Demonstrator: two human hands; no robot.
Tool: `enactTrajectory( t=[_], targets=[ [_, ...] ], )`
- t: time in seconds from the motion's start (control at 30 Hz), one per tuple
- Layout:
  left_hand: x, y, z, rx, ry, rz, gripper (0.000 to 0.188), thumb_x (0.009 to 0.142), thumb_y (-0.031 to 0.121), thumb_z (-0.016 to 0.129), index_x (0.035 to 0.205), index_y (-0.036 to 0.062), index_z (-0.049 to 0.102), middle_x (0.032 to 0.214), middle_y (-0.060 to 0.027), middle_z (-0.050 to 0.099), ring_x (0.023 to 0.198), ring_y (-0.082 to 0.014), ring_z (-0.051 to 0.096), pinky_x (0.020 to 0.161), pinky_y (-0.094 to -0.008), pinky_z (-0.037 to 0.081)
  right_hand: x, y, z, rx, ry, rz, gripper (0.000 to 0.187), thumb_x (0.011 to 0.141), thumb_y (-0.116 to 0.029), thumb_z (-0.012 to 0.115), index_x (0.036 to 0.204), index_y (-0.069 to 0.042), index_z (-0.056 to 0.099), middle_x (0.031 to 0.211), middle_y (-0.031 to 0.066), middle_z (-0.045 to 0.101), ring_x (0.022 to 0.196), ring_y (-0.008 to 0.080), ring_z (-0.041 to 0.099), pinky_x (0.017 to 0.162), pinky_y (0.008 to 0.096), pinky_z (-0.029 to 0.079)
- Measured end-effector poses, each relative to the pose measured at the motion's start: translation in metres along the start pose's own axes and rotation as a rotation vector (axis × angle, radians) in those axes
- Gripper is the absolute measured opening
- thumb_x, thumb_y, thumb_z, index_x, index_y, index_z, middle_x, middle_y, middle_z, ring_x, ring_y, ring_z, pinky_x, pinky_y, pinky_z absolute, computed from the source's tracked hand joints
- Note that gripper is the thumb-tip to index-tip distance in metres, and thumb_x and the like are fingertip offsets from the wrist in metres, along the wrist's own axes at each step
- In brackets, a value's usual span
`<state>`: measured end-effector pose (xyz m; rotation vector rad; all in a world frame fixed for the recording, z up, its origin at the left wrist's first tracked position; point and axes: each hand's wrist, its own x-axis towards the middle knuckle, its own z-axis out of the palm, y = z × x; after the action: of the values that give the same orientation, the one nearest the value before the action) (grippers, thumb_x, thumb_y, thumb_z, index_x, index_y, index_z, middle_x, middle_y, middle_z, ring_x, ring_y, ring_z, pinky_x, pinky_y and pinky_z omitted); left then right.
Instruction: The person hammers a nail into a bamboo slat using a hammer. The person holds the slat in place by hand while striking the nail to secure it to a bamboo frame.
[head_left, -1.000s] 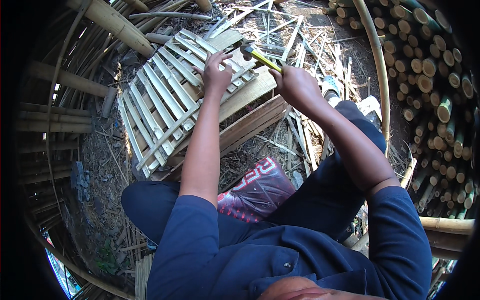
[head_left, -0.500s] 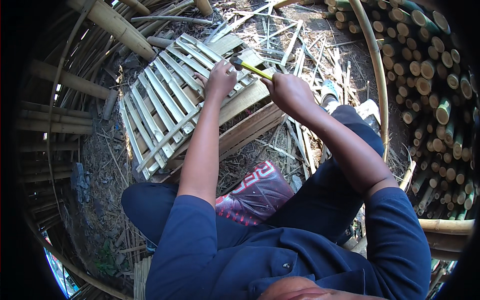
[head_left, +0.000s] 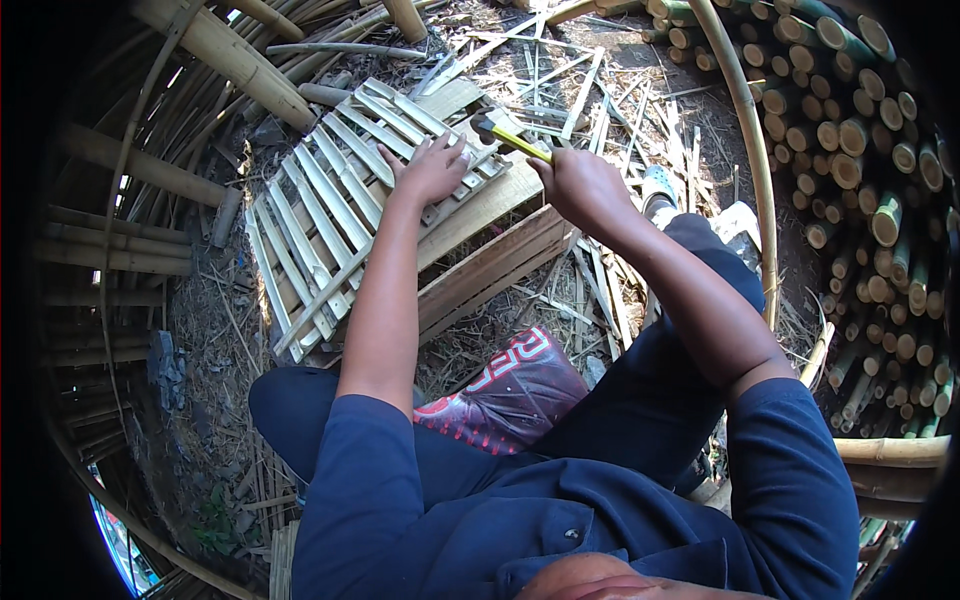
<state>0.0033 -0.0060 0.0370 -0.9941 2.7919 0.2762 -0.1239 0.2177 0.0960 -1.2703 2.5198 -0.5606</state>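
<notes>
The right hand [head_left: 580,185] is closed round a yellow-handled hammer [head_left: 505,135], whose head has dropped closer to the bamboo slat panel [head_left: 330,210] than a moment ago. The left hand [head_left: 432,170] lies flat, fingers spread, pressing the panel's upper end; it has hardly shifted. The panel rests on wooden planks [head_left: 490,265] on the littered ground, perhaps over a nail hidden from view. Both forearms reach forward, with stacked bamboo poles [head_left: 880,200] at right.
</notes>
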Motion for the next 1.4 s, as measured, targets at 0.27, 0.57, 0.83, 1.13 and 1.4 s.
enactTrajectory(
  t=[0.27,0.57,0.83,1.13,1.4],
  targets=[
    [0.005,-0.006,0.012,-0.081,0.067,0.061,0.053,0.109,0.041,0.027,0.158,0.026,0.043,0.17,-0.0012,0.029,0.158,-0.0259,0.02,0.118,-0.0732,-0.013,0.002,0.0,0.007,-0.023,0.035,-0.066,0.05,0.105,-0.046,0.054,0.089,-0.002,0.069,0.079,0.0229,0.07,0.074,0.0426,0.069,0.071,0.0536,0.054],
    [0.009,-0.006,0.025,-0.127,0.213,-0.019,0.044,0.097,0.016,0.037,0.136,0.0102,0.057,0.17,-0.0122,0.025,0.158,-0.0301,0.021,0.119,-0.0767,-0.003,0.007,-0.014,0.011,-0.053,0.013,-0.095,0.052,0.104,-0.048,0.053,0.086,-0.002,0.071,0.075,0.0221,0.069,0.072,0.0416,0.069,0.068,0.0528,0.054],
    [0.005,-0.009,0.013,-0.048,0.052,-0.05,0.063,0.102,0.027,0.033,0.164,0.0206,0.026,0.173,-0.0062,0.018,0.16,-0.0251,0.015,0.121,-0.0717,-0.006,0.007,-0.021,0.008,-0.103,0.019,-0.102,0.054,0.105,-0.049,0.052,0.086,-0.002,0.07,0.077,0.0218,0.069,0.07,0.0419,0.068,0.066,0.0536,0.053],
    [-0.008,-0.005,0.012,-0.046,0.104,-0.048,0.056,0.106,0.031,0.032,0.162,0.026,0.033,0.171,-0.0076,0.024,0.159,-0.0275,0.02,0.121,-0.0722,-0.005,0.007,-0.02,0.007,-0.101,-0.015,-0.072,0.053,0.105,-0.048,0.054,0.087,-0.001,0.07,0.074,0.0233,0.068,0.069,0.0428,0.068,0.067,0.0536,0.053],
    [0.005,-0.012,0.029,-0.129,0.235,0.035,0.055,0.106,0.031,0.033,0.16,0.0225,0.039,0.169,-0.0163,0.026,0.157,-0.0347,0.022,0.129,-0.0541,0.009,0.006,-0.022,0.0,-0.082,-0.044,-0.033,0.051,0.104,-0.047,0.056,0.087,0.0,0.07,0.074,0.0237,0.068,0.071,0.0434,0.068,0.068,0.0543,0.053]
  ],
)
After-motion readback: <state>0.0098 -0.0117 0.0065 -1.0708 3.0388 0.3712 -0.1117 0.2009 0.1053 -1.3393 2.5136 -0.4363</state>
